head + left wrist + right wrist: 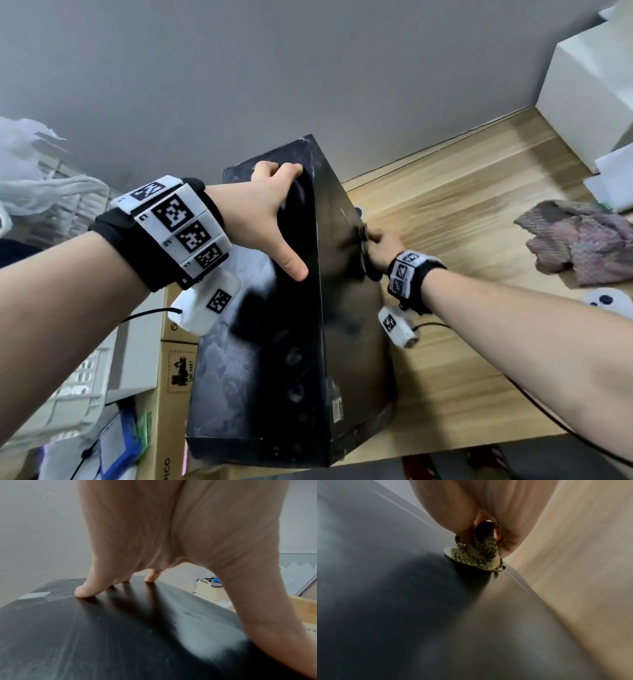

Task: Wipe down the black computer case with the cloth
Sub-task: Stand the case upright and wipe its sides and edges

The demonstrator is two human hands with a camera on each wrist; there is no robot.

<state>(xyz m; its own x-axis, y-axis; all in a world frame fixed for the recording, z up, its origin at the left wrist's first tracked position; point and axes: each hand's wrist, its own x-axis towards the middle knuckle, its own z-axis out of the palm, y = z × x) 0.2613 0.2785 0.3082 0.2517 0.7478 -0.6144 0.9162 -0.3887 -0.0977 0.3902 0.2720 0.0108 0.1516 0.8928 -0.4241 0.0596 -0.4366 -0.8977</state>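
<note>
Case: black computer case (274,359) stands on a wooden desk (479,212), its left side hard against cardboard boxes (174,359); top face dusty.
Right hand: right hand (380,246) on the case's right side panel, fingers clamped on a small checked cloth (474,553) pressed to the panel.
Left hand: left hand (270,209) on the top face, fingers spread and straight, fingertips (84,592) touching near the far edge, thumb apart.
Far right: crumpled purple-grey rag (579,240) on the desk, well apart; white box (589,99) beyond.
</note>
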